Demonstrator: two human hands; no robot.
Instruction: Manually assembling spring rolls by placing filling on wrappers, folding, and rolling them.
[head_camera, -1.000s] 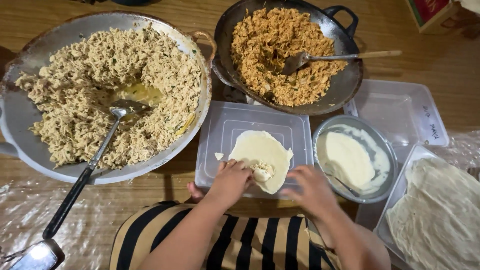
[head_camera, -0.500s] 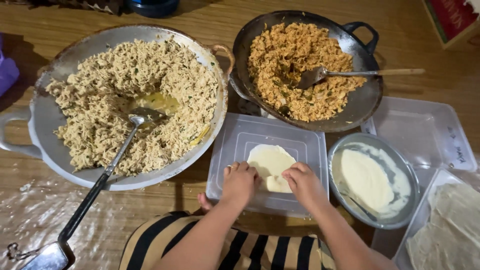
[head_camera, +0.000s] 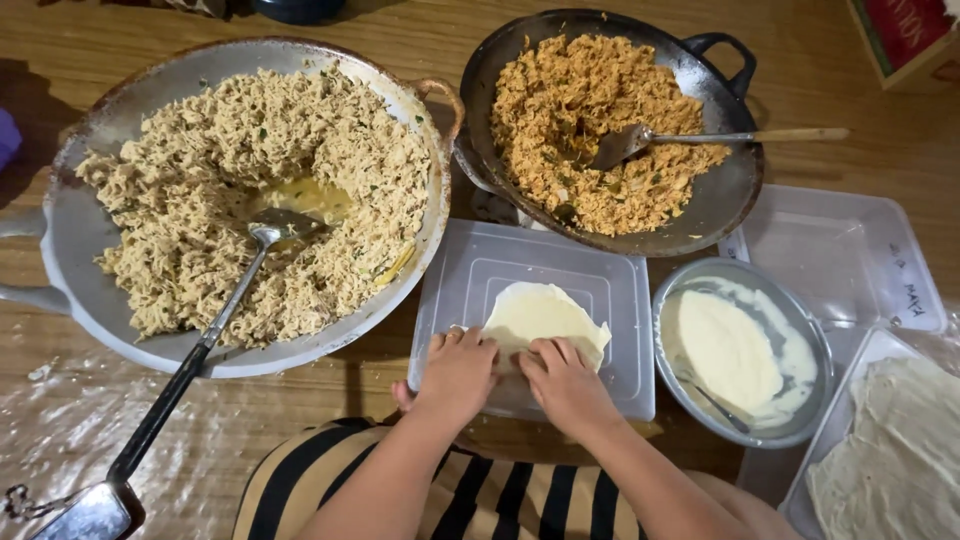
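- Leftmost, sat on the wooden floor (head_camera: 840, 70): a wide grey pan (head_camera: 90, 250) heaped with pale shredded filling (head_camera: 200, 170), a long-handled spatula (head_camera: 215, 320) resting blade-down in the middle.
- Lay bottom centre, on an upturned clear plastic lid (head_camera: 620, 330): a thin pale wrapper (head_camera: 545, 315), its near edge folded up.
- Pressed down on that near edge, fingers curled over the fold: left hand (head_camera: 458, 372) and right hand (head_camera: 565, 382), side by side and touching.
- Stood behind the lid: a dark wok (head_camera: 725, 190) of orange-brown filling (head_camera: 560, 100) with a metal spoon (head_camera: 690, 137) across it.
- Placed right of the lid: a steel bowl (head_camera: 815, 340) of white paste (head_camera: 725, 350).
- Stacked at far right: more flat wrappers (head_camera: 900, 460) in a clear tray (head_camera: 800, 480).
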